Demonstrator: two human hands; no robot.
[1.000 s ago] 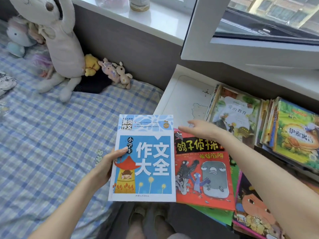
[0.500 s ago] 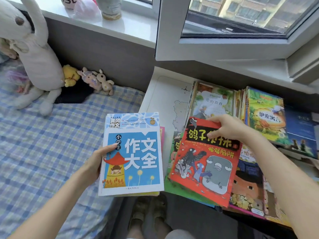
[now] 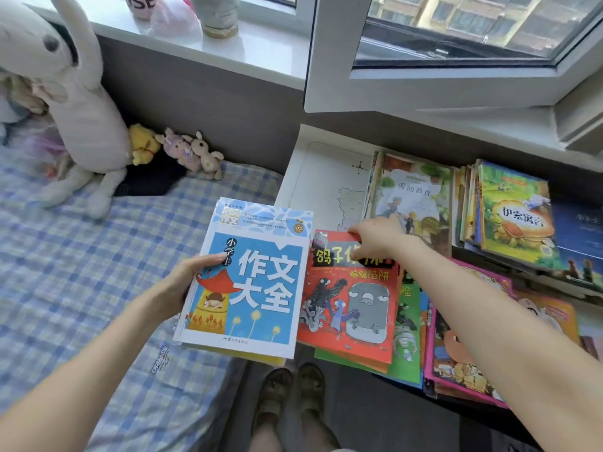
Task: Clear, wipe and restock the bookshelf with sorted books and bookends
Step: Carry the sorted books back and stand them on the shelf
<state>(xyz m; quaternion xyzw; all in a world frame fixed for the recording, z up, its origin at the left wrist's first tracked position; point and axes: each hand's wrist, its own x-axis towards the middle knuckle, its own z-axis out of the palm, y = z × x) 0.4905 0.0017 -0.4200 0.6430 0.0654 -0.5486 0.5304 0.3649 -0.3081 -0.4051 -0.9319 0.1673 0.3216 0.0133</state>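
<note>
A blue book (image 3: 251,288) is held by the left hand (image 3: 182,282) just left of the red book (image 3: 349,314). The thumb is pressed on its cover, and the other fingers are hidden beneath. The red book's top edge is pinched by the curled fingers of the right hand (image 3: 378,238). The red book is laid on a spread of other books (image 3: 456,353). A stack of picture books (image 3: 515,220) is seen beyond it to the right.
</note>
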